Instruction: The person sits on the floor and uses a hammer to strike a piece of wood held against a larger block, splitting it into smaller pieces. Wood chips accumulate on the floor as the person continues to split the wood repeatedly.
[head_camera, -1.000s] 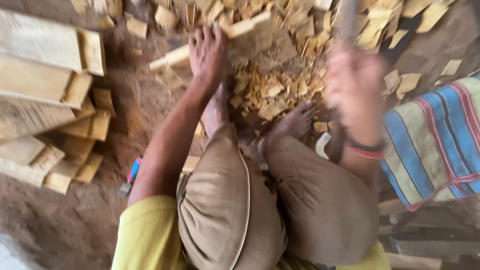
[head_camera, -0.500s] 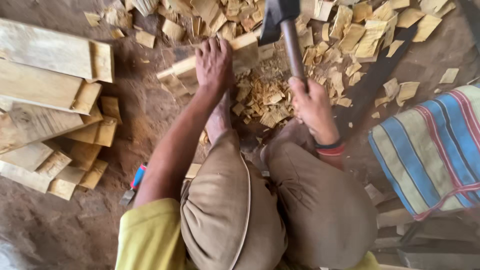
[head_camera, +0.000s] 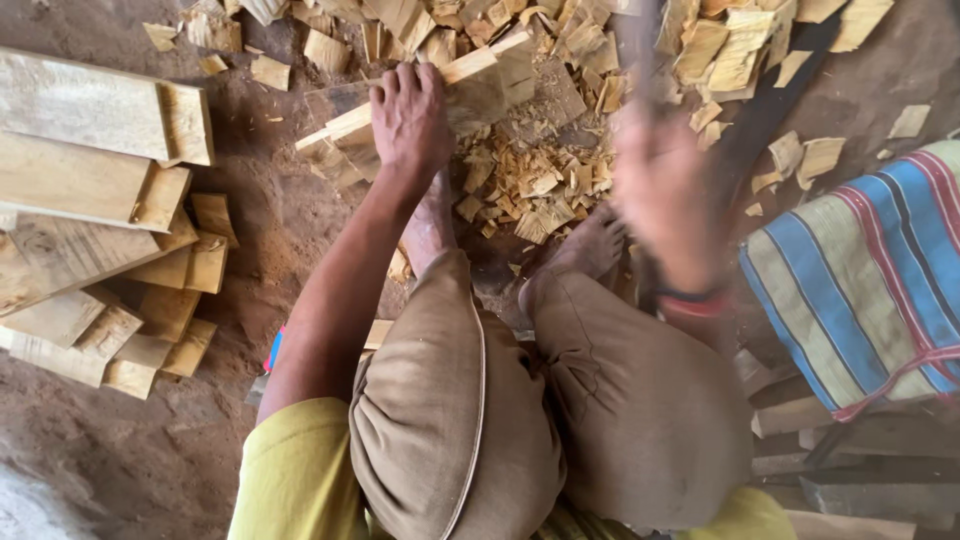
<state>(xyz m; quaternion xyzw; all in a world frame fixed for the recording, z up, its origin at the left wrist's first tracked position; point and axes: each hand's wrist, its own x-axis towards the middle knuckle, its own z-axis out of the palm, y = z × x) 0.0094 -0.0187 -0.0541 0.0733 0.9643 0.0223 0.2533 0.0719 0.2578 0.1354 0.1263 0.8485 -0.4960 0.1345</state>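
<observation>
We are looking down on a person squatting on a dirt floor, knees drawn up in brown trousers and bare feet planted among the chips. The left hand is pressing down on a long wooden strip, its grip wrapped closed over the middle of the piece so that the pale end is sticking out up and to the right while the other end is pointing down to the left. The strip is lying tilted across a darker wooden block in front of the feet. The right hand is blurring badly in mid swing; its grip is appearing to be closed around a dark handle that is rising toward the top edge, but we cannot tell how tightly the fingers are closing, and the tool's head is not showing. A red and dark band is sitting on that wrist. Pale wood chips are lying heaped between the strip and the feet, and larger offcuts are scattering across the upper part of the floor. To the left, sawn planks are lying stacked in rough layers, well apart from the hands. On the right, a striped cloth in blue, tan and red is draping over something beside the person's right knee.
</observation>
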